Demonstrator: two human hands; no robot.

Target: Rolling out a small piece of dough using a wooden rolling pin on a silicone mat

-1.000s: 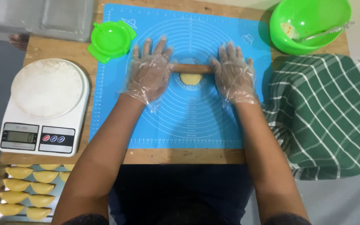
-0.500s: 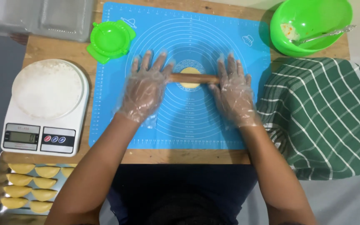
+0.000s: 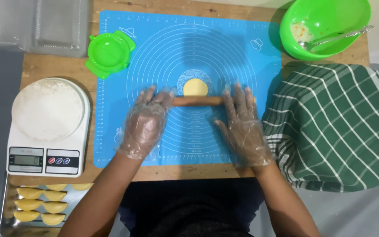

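With 2 gloved, flat-open palms, left hand (image 3: 144,120) and right hand (image 3: 243,124), pressing the wooden rolling pin (image 3: 197,101) just below the yellow dough disc (image 3: 195,87) (mid blue mat (image 3: 110,131)), uneven pressure could leave the disc lopsided.

Both gloved hands, left (image 3: 144,123) and right (image 3: 242,126), have drawn the rolling pin (image 3: 197,101) back toward the person, off the dough (image 3: 195,87), whose round disc now lies uncovered just beyond the pin.
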